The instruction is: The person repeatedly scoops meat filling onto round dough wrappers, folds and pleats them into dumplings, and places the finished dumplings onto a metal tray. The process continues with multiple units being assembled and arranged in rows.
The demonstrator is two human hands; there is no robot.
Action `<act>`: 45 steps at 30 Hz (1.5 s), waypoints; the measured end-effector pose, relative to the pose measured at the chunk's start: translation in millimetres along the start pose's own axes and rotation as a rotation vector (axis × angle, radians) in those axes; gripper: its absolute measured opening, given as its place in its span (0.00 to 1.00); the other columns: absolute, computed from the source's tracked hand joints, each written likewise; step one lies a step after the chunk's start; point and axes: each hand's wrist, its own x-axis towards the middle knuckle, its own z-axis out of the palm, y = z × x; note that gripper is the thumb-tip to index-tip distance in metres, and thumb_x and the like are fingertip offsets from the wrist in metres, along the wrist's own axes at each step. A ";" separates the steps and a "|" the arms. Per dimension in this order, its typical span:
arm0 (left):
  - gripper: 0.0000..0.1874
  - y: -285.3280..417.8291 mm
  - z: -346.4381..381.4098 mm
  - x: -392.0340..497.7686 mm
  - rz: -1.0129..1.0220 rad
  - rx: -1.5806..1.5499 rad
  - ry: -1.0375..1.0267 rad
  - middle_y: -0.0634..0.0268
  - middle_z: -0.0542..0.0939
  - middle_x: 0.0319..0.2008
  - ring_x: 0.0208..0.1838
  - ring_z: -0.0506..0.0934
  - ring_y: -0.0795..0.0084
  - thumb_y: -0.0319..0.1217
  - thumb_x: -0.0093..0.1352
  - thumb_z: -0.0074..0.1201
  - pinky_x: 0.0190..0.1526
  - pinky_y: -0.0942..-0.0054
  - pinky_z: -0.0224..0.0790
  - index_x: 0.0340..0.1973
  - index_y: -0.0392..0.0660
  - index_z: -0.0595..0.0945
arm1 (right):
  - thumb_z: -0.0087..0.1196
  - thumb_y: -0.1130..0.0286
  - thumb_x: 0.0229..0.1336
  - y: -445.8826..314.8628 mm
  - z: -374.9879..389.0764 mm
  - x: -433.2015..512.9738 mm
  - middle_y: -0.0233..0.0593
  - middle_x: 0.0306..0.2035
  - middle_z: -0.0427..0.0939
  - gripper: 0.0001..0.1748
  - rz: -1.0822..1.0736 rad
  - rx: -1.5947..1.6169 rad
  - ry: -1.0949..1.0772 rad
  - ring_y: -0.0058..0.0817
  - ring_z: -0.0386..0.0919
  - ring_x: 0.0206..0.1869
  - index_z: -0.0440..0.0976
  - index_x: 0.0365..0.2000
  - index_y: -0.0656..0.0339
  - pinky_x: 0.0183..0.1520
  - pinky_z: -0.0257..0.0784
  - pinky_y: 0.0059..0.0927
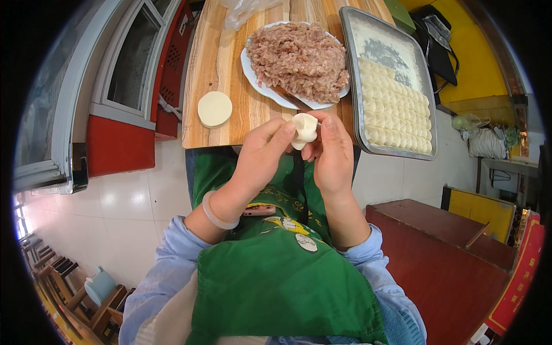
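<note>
Both hands meet at the table's near edge around one folded dumpling (304, 130) of pale dough. My left hand (268, 144) pinches its left side between thumb and forefinger. On its right side, the thumb and fingers of my right hand (332, 144) press against the dough. Any filling inside is hidden. Just beyond the hands stands a white plate (251, 79) heaped with minced meat filling (297, 60). A brown wooden utensil (291, 98) rests at the plate's near rim, partly under the meat. To the left lies a stack of round dough wrappers (214, 108).
A floured metal tray (357, 86) at the table's right holds rows of finished dumplings (394, 114) and overhangs the near edge. Clear plastic film (243, 10) lies at the far side of the wooden table (215, 56). A dark red cabinet (440, 258) stands at right behind.
</note>
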 end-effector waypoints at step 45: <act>0.13 -2.7 -20.8 18.4 0.040 -0.300 -0.208 0.64 0.74 0.37 0.43 0.72 0.77 0.30 0.65 0.54 0.42 0.80 0.66 0.42 0.36 0.75 | 0.59 0.79 0.48 15.3 -9.9 11.2 0.34 0.28 0.74 0.05 -0.092 -0.025 0.065 0.19 0.72 0.31 0.77 0.28 0.69 0.36 0.67 0.20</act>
